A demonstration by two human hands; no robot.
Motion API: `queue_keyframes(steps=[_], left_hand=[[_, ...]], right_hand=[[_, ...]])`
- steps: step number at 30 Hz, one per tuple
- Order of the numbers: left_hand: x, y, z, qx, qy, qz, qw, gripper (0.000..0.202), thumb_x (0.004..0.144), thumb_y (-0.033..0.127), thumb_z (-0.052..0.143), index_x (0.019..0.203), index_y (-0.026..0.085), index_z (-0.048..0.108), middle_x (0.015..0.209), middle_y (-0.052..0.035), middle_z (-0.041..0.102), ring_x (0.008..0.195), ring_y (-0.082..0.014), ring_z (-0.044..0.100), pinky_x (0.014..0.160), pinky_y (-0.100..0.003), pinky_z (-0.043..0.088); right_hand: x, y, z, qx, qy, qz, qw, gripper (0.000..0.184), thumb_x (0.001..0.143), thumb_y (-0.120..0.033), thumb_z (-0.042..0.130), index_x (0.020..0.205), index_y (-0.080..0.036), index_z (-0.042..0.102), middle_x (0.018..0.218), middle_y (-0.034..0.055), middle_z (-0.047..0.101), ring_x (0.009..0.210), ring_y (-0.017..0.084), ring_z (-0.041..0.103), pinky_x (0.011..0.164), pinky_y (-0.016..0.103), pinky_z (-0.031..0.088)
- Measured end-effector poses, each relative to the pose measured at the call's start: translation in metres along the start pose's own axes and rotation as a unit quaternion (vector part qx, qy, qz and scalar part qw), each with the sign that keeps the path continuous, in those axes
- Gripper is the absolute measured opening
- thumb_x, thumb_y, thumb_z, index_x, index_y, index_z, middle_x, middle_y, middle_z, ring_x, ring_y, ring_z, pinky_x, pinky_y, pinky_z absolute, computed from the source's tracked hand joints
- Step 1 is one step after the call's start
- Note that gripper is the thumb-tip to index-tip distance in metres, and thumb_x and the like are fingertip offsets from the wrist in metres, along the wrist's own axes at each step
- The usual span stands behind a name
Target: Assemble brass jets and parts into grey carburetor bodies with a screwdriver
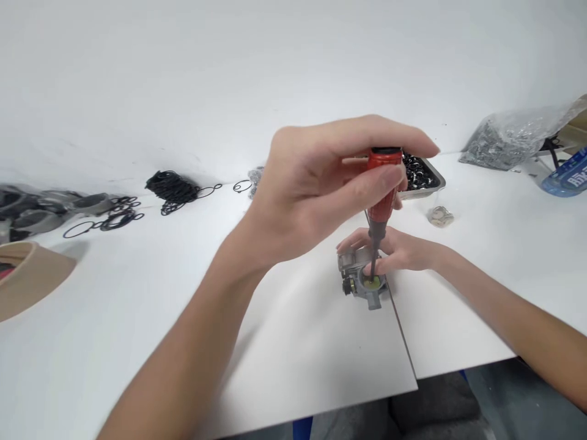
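My left hand (pixel 305 186) is closed round the red handle of a screwdriver (pixel 380 201), thumb along its side and forefinger stretched over its black end. The screwdriver stands nearly upright, its shaft pointing down into the round bore of a small grey metal carburetor (pixel 374 300). Its tip meets a brass-coloured disc (pixel 370 283) inside that bore; any screw head there is too small to make out. From the right, my right hand (pixel 407 249) grips the carburetor against the white table, thumb near the bore and fingers round the far side, partly hidden behind the screwdriver.
Behind my hands stands a metal tray (pixel 435 178) of small black parts. A clear bag of parts (pixel 499 140) and a blue object (pixel 566 176) lie right. Black rubber rings (pixel 169 188), grey ring-shaped parts (pixel 39 220) and a tan container (pixel 39 278) lie left. The table edge is near.
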State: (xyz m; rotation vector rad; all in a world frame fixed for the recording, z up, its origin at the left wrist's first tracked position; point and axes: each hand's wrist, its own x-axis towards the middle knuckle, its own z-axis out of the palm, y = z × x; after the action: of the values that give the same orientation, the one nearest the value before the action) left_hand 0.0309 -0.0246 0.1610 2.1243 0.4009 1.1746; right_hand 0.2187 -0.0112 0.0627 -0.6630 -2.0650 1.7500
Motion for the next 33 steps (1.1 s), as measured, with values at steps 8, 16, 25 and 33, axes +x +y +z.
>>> queue_keyframes(steps=[8, 16, 25, 33], left_hand=[[0.001, -0.002, 0.006, -0.025, 0.049, 0.029, 0.998, 0.027, 0.071, 0.022, 0.078, 0.097, 0.019, 0.072, 0.084, -0.0018, 0.069, 0.068, -0.0184, 0.069, 0.053, -0.029, 0.057], [-0.002, -0.006, 0.009, -0.111, 0.049, -0.018, 0.992, 0.023, 0.067, 0.025, 0.081, 0.081, 0.017, 0.065, 0.070, 0.0014, 0.065, 0.061, -0.0172, 0.069, 0.052, -0.029, 0.058], [-0.006, 0.003, -0.004, -0.079, -0.013, -0.042, 0.996, 0.028, 0.075, 0.031, 0.074, 0.099, 0.017, 0.071, 0.082, -0.0038, 0.071, 0.074, -0.0242, 0.072, 0.060, -0.035, 0.062], [-0.004, 0.000, -0.003, -0.040, 0.006, -0.029, 0.999, 0.029, 0.081, 0.019, 0.068, 0.110, 0.022, 0.072, 0.082, -0.0035, 0.070, 0.074, -0.0200, 0.070, 0.069, -0.035, 0.062]], right_hand=[[0.002, 0.005, 0.002, 0.025, 0.001, 0.000, 1.000, 0.044, 0.078, -0.017, 0.064, 0.121, -0.018, 0.058, 0.120, 0.0097, 0.061, 0.108, 0.021, 0.059, 0.089, 0.036, 0.052], [0.002, 0.007, 0.002, 0.011, -0.001, -0.002, 1.000, 0.042, 0.079, -0.016, 0.064, 0.120, -0.018, 0.059, 0.110, 0.0077, 0.064, 0.108, 0.021, 0.060, 0.090, 0.036, 0.051], [0.000, 0.000, 0.001, -0.019, 0.011, 0.015, 1.000, 0.044, 0.078, -0.017, 0.065, 0.122, -0.019, 0.058, 0.123, 0.0087, 0.060, 0.110, 0.021, 0.058, 0.090, 0.035, 0.051], [0.000, 0.003, 0.000, -0.012, -0.001, 0.000, 1.000, 0.046, 0.079, -0.016, 0.063, 0.124, -0.017, 0.055, 0.116, 0.0091, 0.064, 0.106, 0.020, 0.060, 0.088, 0.036, 0.051]])
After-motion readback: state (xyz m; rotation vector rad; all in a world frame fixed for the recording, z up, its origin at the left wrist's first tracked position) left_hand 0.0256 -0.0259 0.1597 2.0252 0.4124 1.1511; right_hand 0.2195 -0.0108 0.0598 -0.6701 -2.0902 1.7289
